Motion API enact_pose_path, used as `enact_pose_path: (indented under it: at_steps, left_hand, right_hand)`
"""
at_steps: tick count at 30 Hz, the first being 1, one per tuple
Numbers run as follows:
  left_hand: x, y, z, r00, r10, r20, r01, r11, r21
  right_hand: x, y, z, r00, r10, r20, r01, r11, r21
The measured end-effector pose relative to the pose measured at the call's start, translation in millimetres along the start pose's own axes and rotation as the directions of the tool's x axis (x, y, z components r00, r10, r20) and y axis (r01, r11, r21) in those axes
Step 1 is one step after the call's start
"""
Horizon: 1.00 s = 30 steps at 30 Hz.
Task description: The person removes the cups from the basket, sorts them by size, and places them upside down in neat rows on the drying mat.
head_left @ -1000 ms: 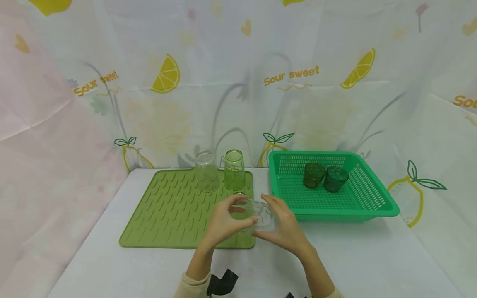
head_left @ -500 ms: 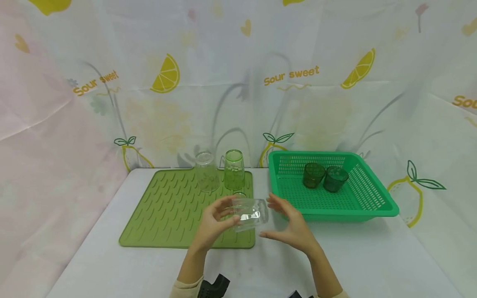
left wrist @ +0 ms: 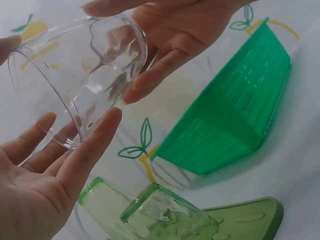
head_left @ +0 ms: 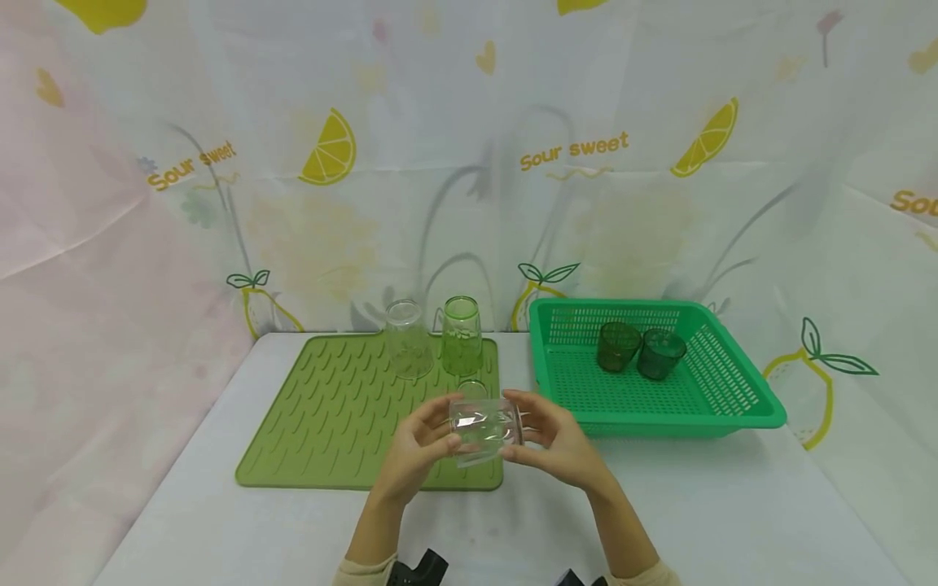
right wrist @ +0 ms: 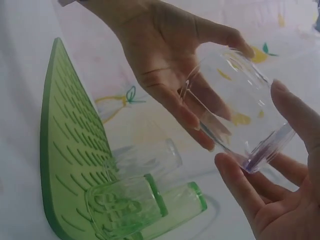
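A clear drinking glass (head_left: 487,425) lies sideways in the air over the mat's front right corner, its mouth to the left. My left hand (head_left: 412,454) holds it at the rim, thumb and fingers on opposite sides, as the left wrist view shows. My right hand (head_left: 555,443) grips the base end between thumb and fingers. Behind the held glass, a short green-tinted glass (right wrist: 125,202) stands on the green drying mat (head_left: 330,415), mostly hidden in the head view. Further back on the mat stand a tall clear glass (head_left: 409,342) and a tall green glass (head_left: 461,338), both upside down.
A green plastic basket (head_left: 659,425) stands right of the mat, with two dark green glasses (head_left: 618,346) inside. A white table (head_left: 293,529) carries everything. Behind it hangs a lemon-print curtain (head_left: 410,220).
The right hand let go of the clear glass, moved slightly away, then came back onto its base end. The left hand has shifted left with the glass, whose mouth now points left.
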State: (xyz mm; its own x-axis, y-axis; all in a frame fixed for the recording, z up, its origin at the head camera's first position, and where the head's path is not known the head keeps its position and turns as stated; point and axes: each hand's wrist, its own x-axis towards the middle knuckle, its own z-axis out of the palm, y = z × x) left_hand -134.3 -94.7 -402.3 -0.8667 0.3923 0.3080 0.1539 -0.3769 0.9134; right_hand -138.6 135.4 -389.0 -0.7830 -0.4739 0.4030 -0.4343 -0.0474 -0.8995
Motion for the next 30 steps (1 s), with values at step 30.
enact_pose_path:
  at_steps: [30]
  left_hand:
    - [-117.0,12.4,-101.4,0.755,0.408,-0.514,0.422,0.299,0.856]
  right_hand:
    - [74.4,2,23,0.998,0.033,0.055,-0.011,0.933,-0.361]
